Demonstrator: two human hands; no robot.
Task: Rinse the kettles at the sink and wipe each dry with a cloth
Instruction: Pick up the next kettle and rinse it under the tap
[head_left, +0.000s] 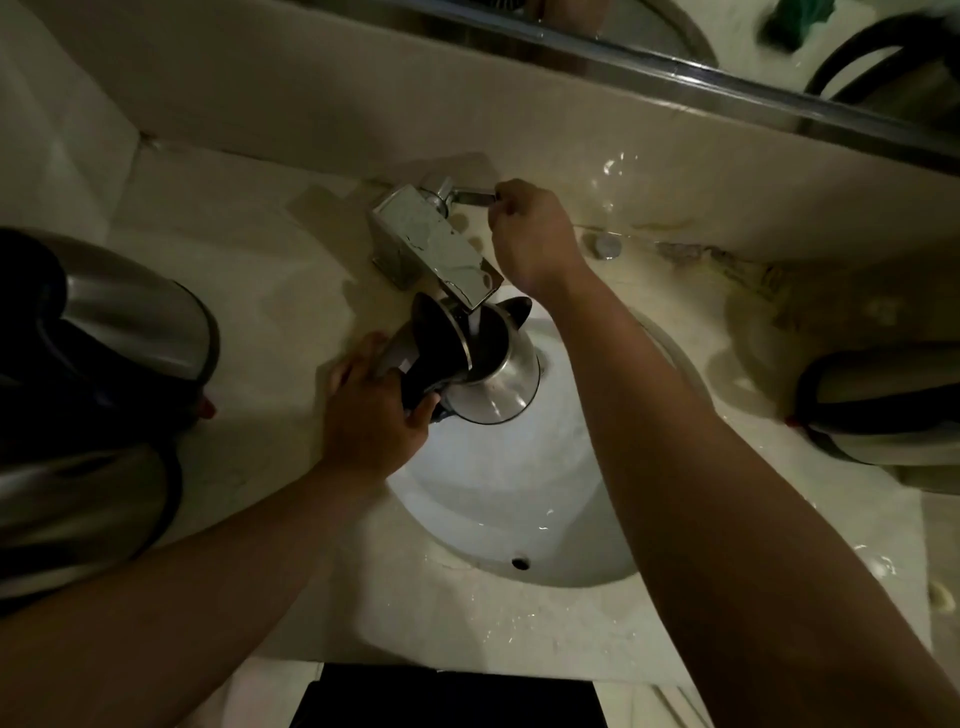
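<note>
A steel kettle (506, 379) with a black handle and its lid flipped open hangs over the white sink basin (519, 499), its mouth right under the square chrome faucet spout (441, 254). Water runs from the spout into it. My left hand (374, 410) grips the kettle's black handle. My right hand (530, 228) reaches past the spout and pinches the end of the faucet lever (475, 196). A green cloth (797, 21) shows only as a reflection in the mirror at the top right.
Two more steel kettles stand on the counter at the left, one at the back (124, 322) and one nearer me (78, 509). Another kettle (883, 405) sits at the right edge. The marble counter (779, 332) is wet. A mirror frame (727, 78) runs along the back.
</note>
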